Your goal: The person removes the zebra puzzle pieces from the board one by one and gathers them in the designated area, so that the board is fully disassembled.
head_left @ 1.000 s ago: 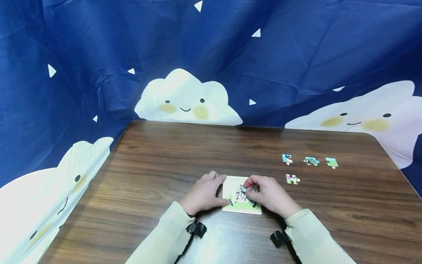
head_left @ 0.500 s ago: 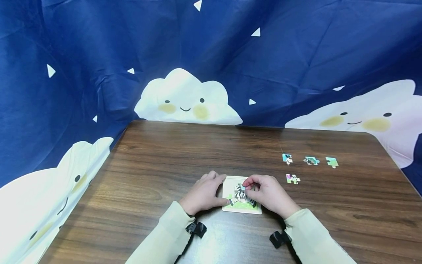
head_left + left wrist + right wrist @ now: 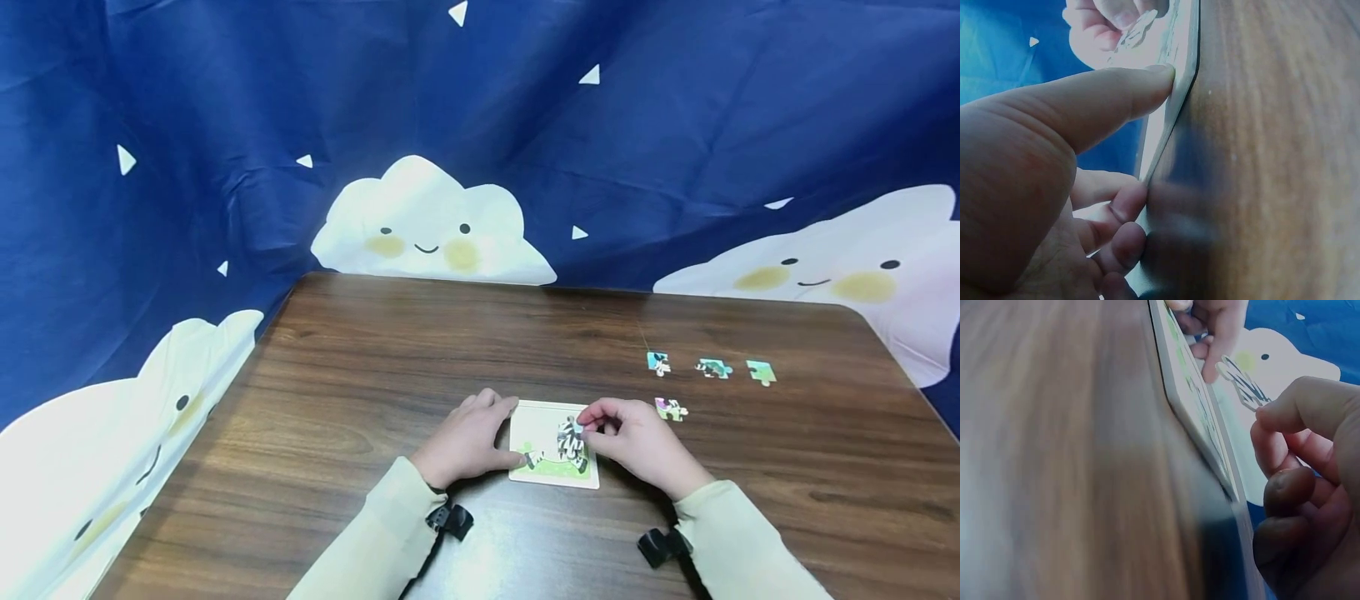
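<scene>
A square puzzle board (image 3: 534,428) with a pale upper area and green lower strip lies before me. My left hand (image 3: 468,440) holds it at its left side. The thumb (image 3: 1138,87) lies over the front-left rim, and the other fingertips touch the left edge. Between thumb and forefinger my right hand (image 3: 643,446) pinches a zebra-striped puzzle piece (image 3: 1244,387) with a bit of blue. In the right wrist view this piece is tilted and raised above the board. Fingertips cover one end of it. Black-and-white markings show near the board's lower left.
Several loose puzzle pieces lie at the right: a blue one (image 3: 658,363), a blue-green one (image 3: 713,368), a green one (image 3: 761,372) and a pink-and-green one (image 3: 671,409). They rest on the brown wooden table (image 3: 420,333). A blue cloth (image 3: 630,150) with clouds hangs behind.
My right hand has moved right with the striped piece, from the board's middle toward its right edge. The left hand keeps its place on the board. The head view has shifted slightly.
</scene>
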Tool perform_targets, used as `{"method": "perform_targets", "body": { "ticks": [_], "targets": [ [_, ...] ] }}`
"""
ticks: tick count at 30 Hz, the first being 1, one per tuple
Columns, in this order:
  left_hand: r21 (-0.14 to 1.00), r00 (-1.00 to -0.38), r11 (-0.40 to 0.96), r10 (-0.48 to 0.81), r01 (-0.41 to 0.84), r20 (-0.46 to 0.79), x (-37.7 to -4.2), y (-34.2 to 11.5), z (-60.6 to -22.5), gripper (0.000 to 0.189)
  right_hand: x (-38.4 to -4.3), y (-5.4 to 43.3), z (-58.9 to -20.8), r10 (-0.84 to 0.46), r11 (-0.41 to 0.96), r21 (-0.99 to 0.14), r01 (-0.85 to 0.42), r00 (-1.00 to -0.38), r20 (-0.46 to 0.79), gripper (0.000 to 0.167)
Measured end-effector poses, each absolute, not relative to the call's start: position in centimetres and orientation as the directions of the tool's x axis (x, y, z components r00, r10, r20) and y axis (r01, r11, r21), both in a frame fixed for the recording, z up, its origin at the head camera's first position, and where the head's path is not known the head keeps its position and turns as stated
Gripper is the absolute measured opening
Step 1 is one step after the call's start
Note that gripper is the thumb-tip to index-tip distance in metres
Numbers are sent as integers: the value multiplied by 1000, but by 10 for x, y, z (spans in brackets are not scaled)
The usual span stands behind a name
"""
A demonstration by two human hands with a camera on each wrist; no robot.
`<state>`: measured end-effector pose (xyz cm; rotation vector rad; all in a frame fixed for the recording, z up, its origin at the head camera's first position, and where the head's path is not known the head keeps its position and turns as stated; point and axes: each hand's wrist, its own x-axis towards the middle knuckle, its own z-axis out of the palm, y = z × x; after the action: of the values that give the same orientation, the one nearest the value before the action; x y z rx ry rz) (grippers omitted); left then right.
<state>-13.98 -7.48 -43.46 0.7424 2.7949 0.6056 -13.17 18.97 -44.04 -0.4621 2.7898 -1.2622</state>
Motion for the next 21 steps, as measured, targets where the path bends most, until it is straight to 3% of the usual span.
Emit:
{"method": "perform_targets", "body": {
  "ticks": [21],
  "targets": [
    [432,-857,793,509,430,-80,-140,-74,-434,83,-126,259,-443,-207,654,-710,-260,-965,163,11]
  ]
}}
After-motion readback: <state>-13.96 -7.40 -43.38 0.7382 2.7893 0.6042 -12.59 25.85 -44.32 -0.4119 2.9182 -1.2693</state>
